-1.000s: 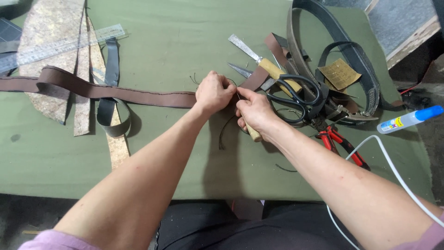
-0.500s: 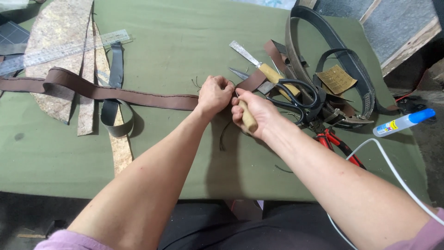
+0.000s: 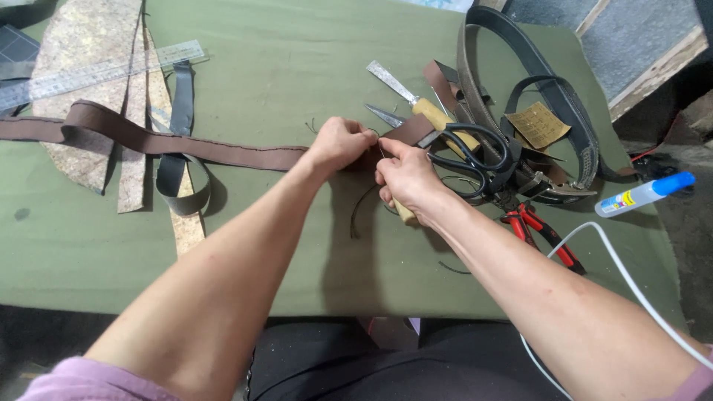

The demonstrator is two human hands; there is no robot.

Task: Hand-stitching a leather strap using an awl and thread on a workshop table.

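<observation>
Green cloth (image 3: 297, 267) covers the table, and I use the brown strap (image 3: 223, 152) as my landmark for everything. Nearest to me, on my side of the strap, the cloth is mostly bare, with a white cable (image 3: 594, 245) and red pliers (image 3: 542, 230) off toward the right.

Both hands meet at the right end of the strap. My left hand (image 3: 338, 145) is curled shut and pinches the strap down. My right hand (image 3: 405, 178) is closed around a small tool with a wooden handle (image 3: 405, 215), and its fingertips press against the strap right beside the left hand. A thin dark thread (image 3: 360, 212) loops on the cloth just below the hands.

I think the work is well along. A line of small stitches seems to run along the strap's edge from the far left up to my hands, though it is too small to be sure. Only the short end past my hands looks left to do.

Right of the strap end lie black scissors (image 3: 475, 160), a wooden-handled knife (image 3: 416, 96) and a glue bottle (image 3: 642, 194). Beyond those sits a coiled black belt (image 3: 564, 96). Past the strap's left part lie a clear ruler (image 3: 96, 70) and pale scraps (image 3: 82, 52).
</observation>
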